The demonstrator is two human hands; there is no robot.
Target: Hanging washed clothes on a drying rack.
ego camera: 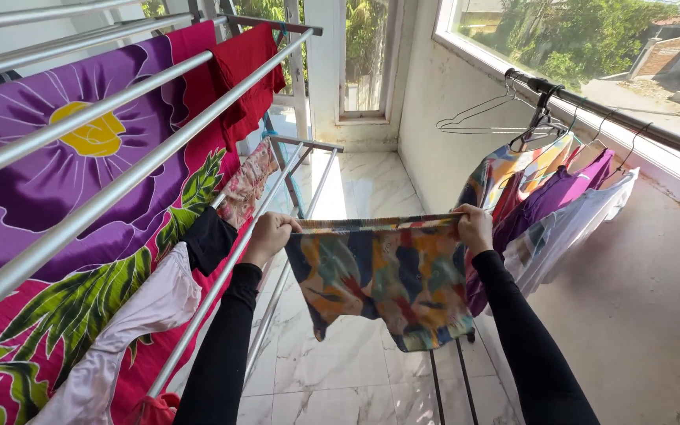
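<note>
I hold a multicoloured patterned cloth (387, 275) stretched out in front of me by its top edge. My left hand (267, 236) grips its left corner, close to a rail of the metal drying rack (112, 193). My right hand (474, 228) grips its right corner, just in front of the hanging clothes. Both of my arms are in black sleeves. The cloth hangs free above the marble floor.
A purple and pink flowered sheet (57, 181), a red cloth (249, 75), a black garment (208, 238) and a white one (131, 330) lie on the rack at left. Clothes on hangers (548, 197) hang from a black rail (592, 102) under the window at right.
</note>
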